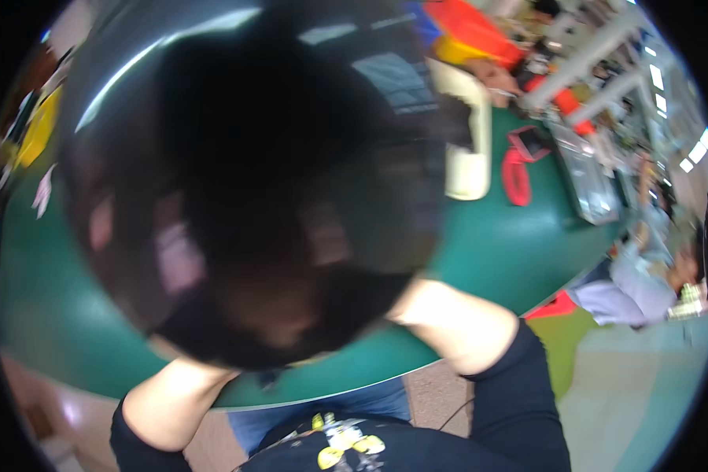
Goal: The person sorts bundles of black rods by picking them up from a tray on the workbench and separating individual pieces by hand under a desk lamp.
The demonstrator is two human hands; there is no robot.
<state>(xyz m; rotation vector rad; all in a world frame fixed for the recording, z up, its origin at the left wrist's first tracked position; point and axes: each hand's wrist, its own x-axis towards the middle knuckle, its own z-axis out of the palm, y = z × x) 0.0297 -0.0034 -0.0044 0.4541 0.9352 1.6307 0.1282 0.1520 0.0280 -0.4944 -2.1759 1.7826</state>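
left forearm (173, 401) and right forearm (464, 326) reach behind the glossy dark dome (252, 157), apparently steadying it from both sides over the desk (511, 256); fingers are hidden, grip cannot be determined.

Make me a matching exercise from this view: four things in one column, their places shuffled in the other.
Things
1. Large glossy black round object
2. Cream open-sided plastic piece
3. Red looped strap
4. Shiny grey rectangular case

Places
A. Next to the small pink-edged, dark-screened device
B. Farthest right of the four
C. In front of the person, hiding both hands
D. Nearest the black object's right edge

Pairs: 1-C, 2-D, 3-A, 4-B
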